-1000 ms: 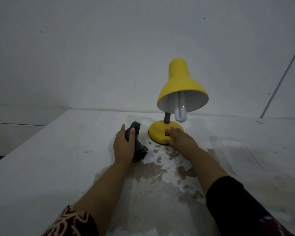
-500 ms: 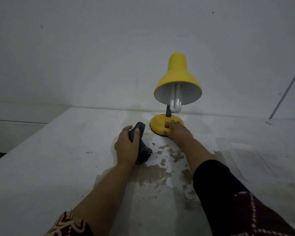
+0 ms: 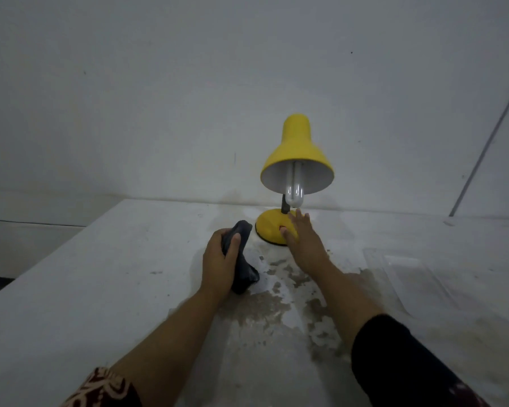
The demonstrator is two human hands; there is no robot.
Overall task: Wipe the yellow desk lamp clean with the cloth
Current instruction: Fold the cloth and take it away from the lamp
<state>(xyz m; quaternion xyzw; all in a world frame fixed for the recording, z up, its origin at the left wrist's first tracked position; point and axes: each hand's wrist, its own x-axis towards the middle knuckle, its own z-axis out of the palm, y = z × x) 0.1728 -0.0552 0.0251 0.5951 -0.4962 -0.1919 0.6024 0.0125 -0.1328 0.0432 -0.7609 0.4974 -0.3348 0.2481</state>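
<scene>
Left fingers (image 3: 235, 240): curling round the dark cloth (image 3: 243, 268), thumb pressing on top; the left hand (image 3: 218, 265) is resting it on the table (image 3: 100, 289), just beside the lamp's base (image 3: 269, 227)
Right fingers (image 3: 301, 220): lying straight and spread over the near edge of that base, the right hand (image 3: 304, 242) gripping nothing
Lamp (image 3: 297, 151): standing upright at the back of the table, near the wall (image 3: 159, 98), shade tilting towards the person
Tipping risk: looking top-heavy; a hard push on the shade could be rocking it over if the flat hand is sliding off the base
Bulb (image 3: 294, 192): hanging bare below the shade, so a careless swipe could be knocking it
Switch (image 3: 282, 229): sitting red beside the right thumb, so an accidental press is looking possible
Stain (image 3: 276, 312): spreading across the table between the forearms; a cloth dragging through it could be carrying grime onto the lamp
Around: a clear plastic sheet (image 3: 409, 274) lying to the right, a thin rod (image 3: 488, 136) leaning on the wall
In the way: nothing is sitting between cloth and lamp
</scene>
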